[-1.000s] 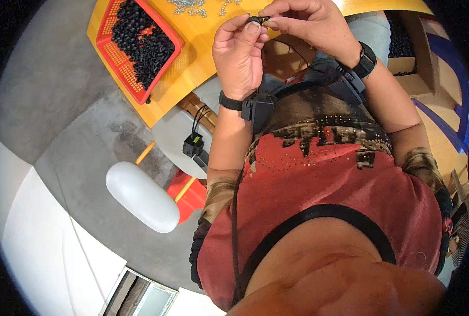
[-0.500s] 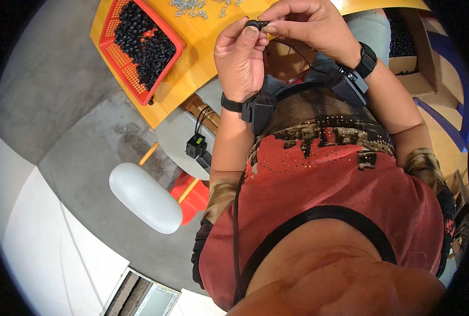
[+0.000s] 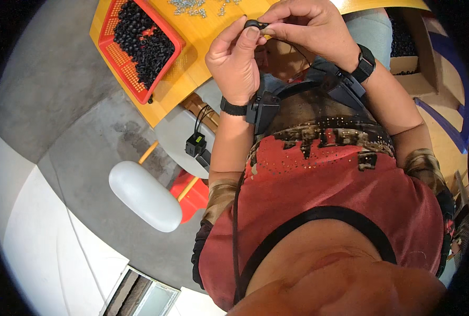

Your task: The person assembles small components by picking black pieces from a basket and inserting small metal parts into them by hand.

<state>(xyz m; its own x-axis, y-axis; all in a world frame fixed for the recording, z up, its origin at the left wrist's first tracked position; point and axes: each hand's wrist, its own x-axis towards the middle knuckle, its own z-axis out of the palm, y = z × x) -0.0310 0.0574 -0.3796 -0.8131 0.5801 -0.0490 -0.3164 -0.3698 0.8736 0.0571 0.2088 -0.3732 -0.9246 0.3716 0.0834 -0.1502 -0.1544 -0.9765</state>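
Observation:
Between my two hands is a small black plastic part (image 3: 255, 23) with a rounded head, raised over the near edge of the yellow table (image 3: 190, 63). My left hand (image 3: 238, 60) pinches its rounded end between thumb and fingertips. From the other side, my right hand (image 3: 303, 23) grips the narrow end with thumb and forefinger. Fingertips cover part of it, so its full shape is hidden. To the left, a red plastic basket (image 3: 178, 45) holds a heap of similar black parts (image 3: 140, 42).
Small silvery metal pieces (image 3: 188, 6) lie scattered on the table's far part. At the right stands a cardboard box (image 3: 421, 79) with more black parts, beside a blue chair frame (image 3: 458, 79). A white padded stool (image 3: 145, 195) stands on the grey floor at left.
My left hand has shifted slightly left, its wrist turning a little. The black part now lies more lengthwise between both hands' fingertips.

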